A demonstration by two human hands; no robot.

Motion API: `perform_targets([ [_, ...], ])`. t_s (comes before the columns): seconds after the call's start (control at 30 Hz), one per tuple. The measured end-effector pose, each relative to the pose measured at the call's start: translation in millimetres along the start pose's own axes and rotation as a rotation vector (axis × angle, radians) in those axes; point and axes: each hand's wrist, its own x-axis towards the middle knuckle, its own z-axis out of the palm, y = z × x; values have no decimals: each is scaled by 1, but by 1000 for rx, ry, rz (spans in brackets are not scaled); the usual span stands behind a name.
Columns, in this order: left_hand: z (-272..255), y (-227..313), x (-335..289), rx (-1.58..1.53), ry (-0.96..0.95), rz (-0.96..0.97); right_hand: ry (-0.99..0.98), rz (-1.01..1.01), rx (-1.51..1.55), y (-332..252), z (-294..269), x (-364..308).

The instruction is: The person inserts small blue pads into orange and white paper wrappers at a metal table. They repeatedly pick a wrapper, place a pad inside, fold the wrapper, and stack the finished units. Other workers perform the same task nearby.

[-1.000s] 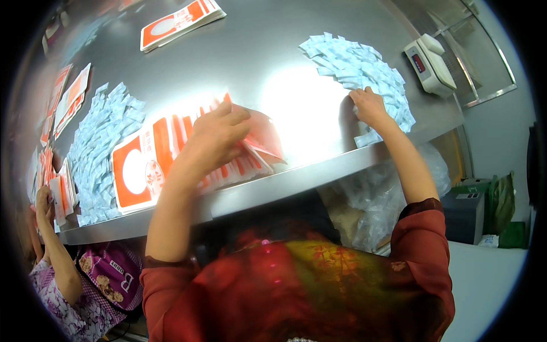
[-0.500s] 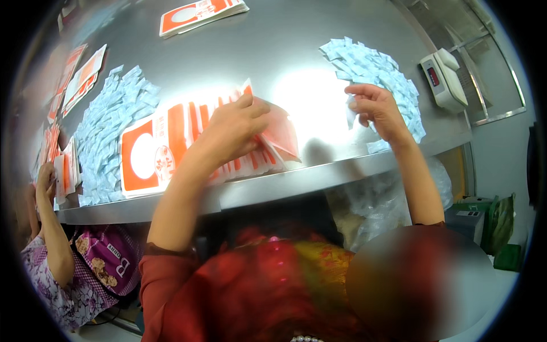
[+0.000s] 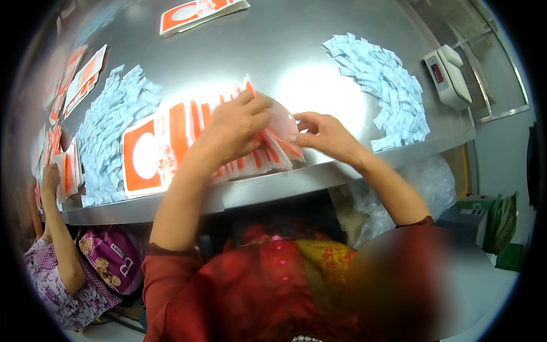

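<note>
A fanned row of orange-and-white printed plastic bags (image 3: 145, 154) lies along the near edge of the steel table. My left hand (image 3: 236, 122) rests over its right part, fingers curled on the upper edge of the endmost bag (image 3: 279, 122), whose clear side bulges toward the right. Against that bag's open side is my right hand (image 3: 327, 135), thumb and fingers drawn together. Whether a packet is between those fingertips is hidden. Small light-blue packets form one heap (image 3: 393, 94) to the right and another heap (image 3: 114, 125) left of the bags.
A white scale (image 3: 447, 77) stands at the table's right edge. More bags (image 3: 196, 16) are stacked at the far side, others (image 3: 85, 77) at the left. A co-worker's hand (image 3: 50, 179) handles bags at far left. Clear plastic (image 3: 427, 182) hangs below the table.
My right hand has come left from the right-hand packet heap, where a pale packet showed at its fingers, to the endmost bag. My left hand stays on the bags.
</note>
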Motion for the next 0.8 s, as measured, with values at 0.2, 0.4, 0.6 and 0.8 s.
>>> perform_targets([
  [0.2,-2,10,4,-78,94,-66,-69,-166,-41,-15,41,-17],
  [0.4,-16,-1,0,-94,53,-72,-207,52,385,0,15,2],
  [0.6,-24,-3,-3,-36,-18,-63,-21,182,496,15,1,36],
  [0.8,-11,-9,0,-227,128,-25,-161,256,711,-5,37,51],
])
